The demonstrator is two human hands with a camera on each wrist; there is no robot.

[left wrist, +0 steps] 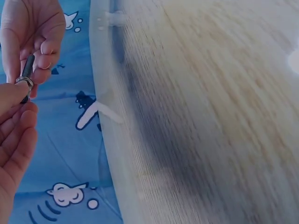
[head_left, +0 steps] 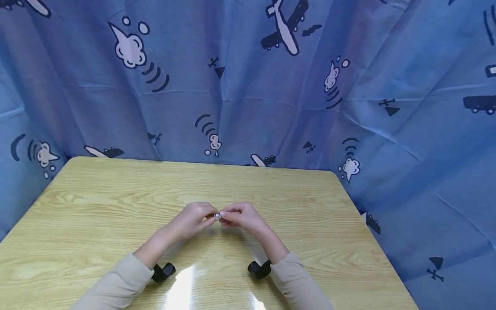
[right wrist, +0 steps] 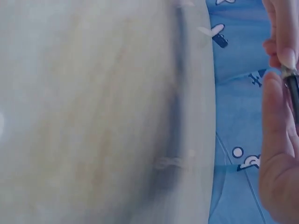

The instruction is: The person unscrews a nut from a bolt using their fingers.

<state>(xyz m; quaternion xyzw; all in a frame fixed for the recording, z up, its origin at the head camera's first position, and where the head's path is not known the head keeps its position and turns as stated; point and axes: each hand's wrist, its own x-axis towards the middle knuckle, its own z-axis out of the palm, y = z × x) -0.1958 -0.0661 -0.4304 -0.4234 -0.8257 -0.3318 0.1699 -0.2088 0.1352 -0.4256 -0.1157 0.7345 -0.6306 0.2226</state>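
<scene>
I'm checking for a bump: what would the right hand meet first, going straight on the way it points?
The right hand would probably meet the small bolt first, then the left hand pinching it; any gap before the bolt is unclear.

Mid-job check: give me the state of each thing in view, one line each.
Bolt: held off the table
Metal ring: around the bolt; nut or washer, can't tell
Left hand: pinches the bolt by the ring
Right hand: at the bolt; grip unclear
Table: glare on near side
Curtain: hanging, creased
</scene>
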